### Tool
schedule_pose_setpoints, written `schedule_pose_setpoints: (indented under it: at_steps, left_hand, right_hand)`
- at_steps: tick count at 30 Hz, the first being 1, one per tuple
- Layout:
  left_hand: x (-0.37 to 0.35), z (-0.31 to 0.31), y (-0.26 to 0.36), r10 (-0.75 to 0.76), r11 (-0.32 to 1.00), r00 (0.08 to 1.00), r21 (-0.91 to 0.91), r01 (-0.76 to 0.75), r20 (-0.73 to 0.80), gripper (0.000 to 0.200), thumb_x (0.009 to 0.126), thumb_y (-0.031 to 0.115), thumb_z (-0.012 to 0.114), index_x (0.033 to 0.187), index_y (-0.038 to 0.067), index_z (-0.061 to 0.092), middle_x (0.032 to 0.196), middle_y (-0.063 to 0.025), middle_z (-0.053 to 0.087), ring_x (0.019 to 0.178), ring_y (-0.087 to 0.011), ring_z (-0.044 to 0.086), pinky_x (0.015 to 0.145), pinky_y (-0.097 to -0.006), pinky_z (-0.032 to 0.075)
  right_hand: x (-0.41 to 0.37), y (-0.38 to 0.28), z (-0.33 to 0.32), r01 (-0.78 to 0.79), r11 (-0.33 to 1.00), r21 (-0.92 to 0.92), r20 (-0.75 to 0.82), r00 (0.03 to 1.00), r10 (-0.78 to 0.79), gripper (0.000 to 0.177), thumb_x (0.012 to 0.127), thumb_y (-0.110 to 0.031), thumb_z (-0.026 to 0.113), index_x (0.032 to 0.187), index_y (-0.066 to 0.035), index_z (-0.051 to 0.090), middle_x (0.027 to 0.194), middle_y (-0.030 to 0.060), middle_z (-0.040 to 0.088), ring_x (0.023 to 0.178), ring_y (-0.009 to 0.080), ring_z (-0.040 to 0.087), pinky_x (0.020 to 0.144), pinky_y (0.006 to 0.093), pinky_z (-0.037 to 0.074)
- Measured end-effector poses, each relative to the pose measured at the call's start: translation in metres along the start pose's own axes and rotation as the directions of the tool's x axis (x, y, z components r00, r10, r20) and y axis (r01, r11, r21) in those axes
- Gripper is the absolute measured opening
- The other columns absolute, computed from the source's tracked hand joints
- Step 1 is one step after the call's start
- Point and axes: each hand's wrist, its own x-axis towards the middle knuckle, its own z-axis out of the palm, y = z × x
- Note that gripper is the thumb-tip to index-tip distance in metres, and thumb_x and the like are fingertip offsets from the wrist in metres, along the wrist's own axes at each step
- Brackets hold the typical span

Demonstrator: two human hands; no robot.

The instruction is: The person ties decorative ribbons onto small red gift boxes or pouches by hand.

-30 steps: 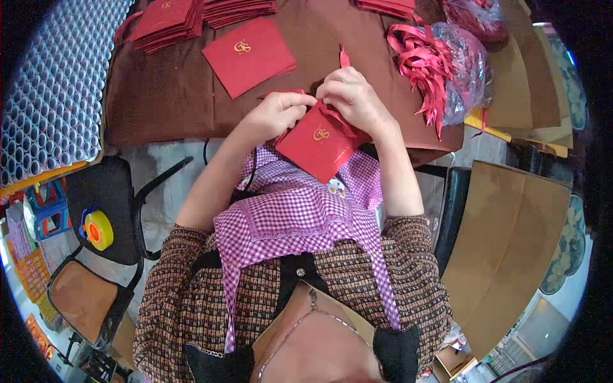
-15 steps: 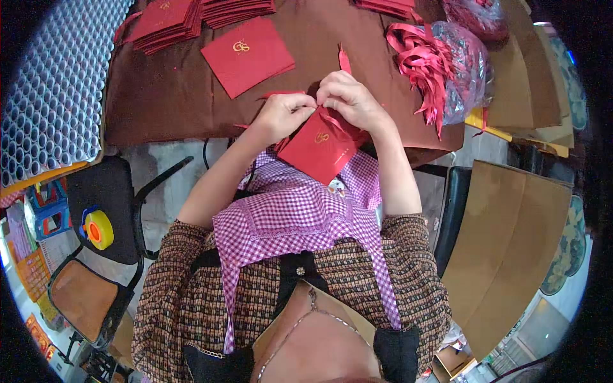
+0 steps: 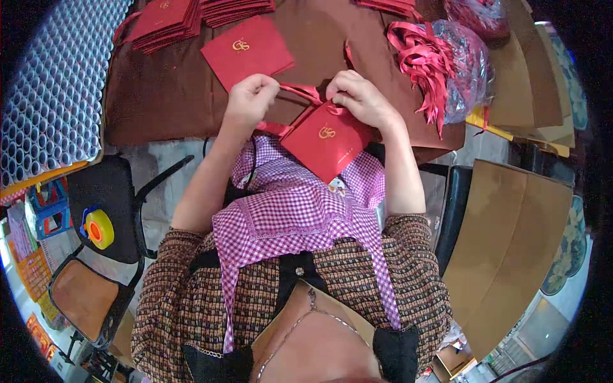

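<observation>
A flat red paper square with a gold emblem [image 3: 332,140], kind uncertain, is held cornerwise over the table's near edge and my lap. Red ribbon [image 3: 300,91] runs from its upper part towards my left hand [image 3: 252,99], which is closed in a pinch on it. Another length of ribbon [image 3: 274,128] hangs off the square's left side. My right hand [image 3: 361,99] is closed at the square's top corner, fingertips pinching the ribbon there; the exact grip is partly hidden. Behind my left hand lies another red square [image 3: 249,51] with the same emblem.
Stacks of red squares [image 3: 166,25] stand at the back of the brown-covered table [image 3: 159,96]. Loose red ribbons [image 3: 424,70] lie beside a clear plastic bag [image 3: 469,70] on the right. A panel of many round tubes [image 3: 51,89] borders the left side. Cardboard [image 3: 504,249] leans at right.
My hands have moved apart. The left went leftward, drawing the ribbon out, while the right shifted slightly right at the square's top corner. The red square moved slightly right.
</observation>
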Motion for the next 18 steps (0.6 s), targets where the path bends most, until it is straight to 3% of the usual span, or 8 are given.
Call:
schedule_pose_setpoints:
  at_steps: [3,6,10,11,12,13,16,18]
  left_hand:
    - [0.003,-0.002,0.0,0.029,1.0,0.999,-0.011,-0.029,-0.044,0.012,0.09,0.016,0.057,0.087,0.006,0.062,0.069,0.0043,0.055,0.057,-0.0028,0.046,0.051,-0.0177,0.035]
    - [0.007,-0.008,-0.006,-0.037,0.999,0.987,-0.002,0.037,-0.154,0.012,0.09,0.015,0.056,0.087,0.005,0.061,0.069,0.0034,0.055,0.057,-0.0031,0.046,0.051,-0.0176,0.036]
    - [0.003,-0.013,-0.015,0.037,0.996,0.984,-0.074,-0.051,-0.174,0.011,0.089,0.009,0.056,0.095,0.001,0.06,0.074,0.0018,0.055,0.057,-0.0047,0.047,0.052,-0.0188,0.039]
    - [0.001,-0.011,-0.014,0.291,0.948,0.926,0.204,-0.245,-0.241,0.012,0.088,0.007,0.056,0.097,0.0,0.06,0.077,-0.0009,0.055,0.058,-0.0064,0.048,0.054,-0.0201,0.041]
    - [-0.002,-0.007,-0.012,0.537,0.791,0.811,0.473,-0.389,-0.231,0.014,0.087,0.004,0.056,0.1,-0.001,0.059,0.081,-0.0036,0.056,0.06,-0.0081,0.05,0.056,-0.0214,0.043]
    - [-0.005,-0.004,-0.014,0.54,0.79,0.809,0.471,-0.393,-0.23,0.014,0.087,0.004,0.056,0.1,-0.001,0.059,0.081,-0.0036,0.056,0.06,-0.0081,0.05,0.056,-0.0214,0.043]
    - [-0.025,0.005,-0.024,0.45,0.725,0.879,0.511,-0.463,0.159,0.01,0.082,0.005,0.062,0.09,0.0,0.062,0.081,-0.0105,0.054,0.073,-0.0184,0.056,0.066,-0.0305,0.046]
    - [-0.037,0.013,-0.021,0.41,0.68,0.884,0.57,-0.46,0.224,0.011,0.08,0.008,0.064,0.088,0.0,0.062,0.079,-0.0109,0.054,0.075,-0.0218,0.056,0.068,-0.0327,0.046]
  right_hand:
    - [0.002,-0.003,0.002,0.005,1.0,0.007,-0.003,1.0,-0.005,0.01,0.078,0.0,0.061,0.086,-0.003,0.058,0.085,0.0065,0.054,0.088,0.0231,0.053,0.079,0.0323,0.044]
    - [0.001,0.0,0.003,-0.025,1.0,-0.005,-0.013,1.0,0.025,0.008,0.079,-0.003,0.061,0.086,-0.004,0.059,0.084,0.0069,0.056,0.089,0.0246,0.053,0.08,0.0341,0.044]
    - [-0.002,0.005,0.005,-0.043,0.997,-0.067,-0.04,0.998,0.041,0.011,0.078,0.0,0.061,0.087,-0.004,0.058,0.083,0.0072,0.054,0.087,0.024,0.052,0.079,0.0334,0.044]
    - [-0.003,0.006,0.007,-0.043,0.997,-0.068,-0.041,0.998,0.04,0.011,0.078,0.0,0.061,0.087,-0.004,0.058,0.083,0.0072,0.054,0.087,0.024,0.052,0.079,0.0334,0.044]
    - [-0.003,0.007,0.008,-0.049,0.997,-0.066,-0.055,0.997,0.045,0.011,0.078,0.0,0.061,0.087,-0.004,0.058,0.084,0.0073,0.055,0.087,0.0243,0.053,0.079,0.0337,0.044]
    - [-0.002,0.007,0.009,-0.054,0.996,-0.064,-0.07,0.996,0.05,0.011,0.078,0.001,0.061,0.087,-0.004,0.059,0.084,0.0073,0.055,0.088,0.0246,0.053,0.08,0.0339,0.043]
    - [-0.002,0.002,0.009,-0.043,0.996,-0.078,-0.076,0.996,0.037,0.011,0.078,0.001,0.061,0.087,-0.004,0.06,0.085,0.0076,0.055,0.089,0.0249,0.053,0.08,0.0342,0.043]
    - [-0.001,0.009,0.008,0.006,0.994,-0.111,-0.065,0.998,-0.013,0.016,0.077,0.001,0.062,0.093,-0.005,0.063,0.091,0.0077,0.059,0.093,0.025,0.056,0.082,0.0336,0.045]
